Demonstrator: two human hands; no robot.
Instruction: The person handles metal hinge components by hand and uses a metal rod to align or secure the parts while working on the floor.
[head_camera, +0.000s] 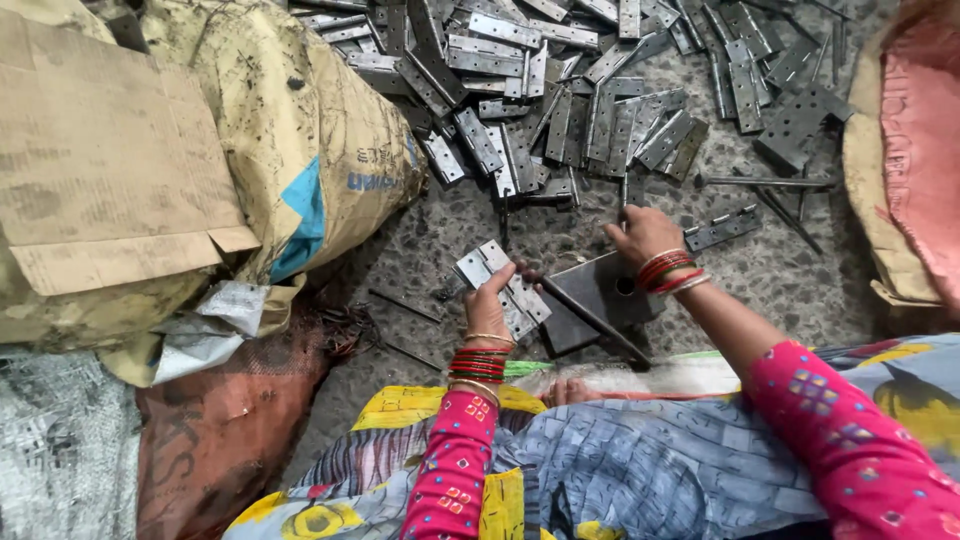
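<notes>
My left hand (492, 305) grips a flat grey metal hinge (500, 285), held open just above the speckled floor. My right hand (640, 235) reaches forward past a dark metal block with a hole (600, 290) and pinches a thin metal pin (622, 193) standing near the edge of the hinge pile. Both wrists carry red and gold bangles, and the sleeves are pink with a pattern. A single assembled hinge (722, 228) lies just right of my right hand.
A large heap of loose grey hinge leaves (560, 90) covers the floor ahead. Long steel rods (765, 182) lie at the right. A dirty sack (300, 130) and cardboard (100, 160) crowd the left; a pink sack (920, 140) stands at the right.
</notes>
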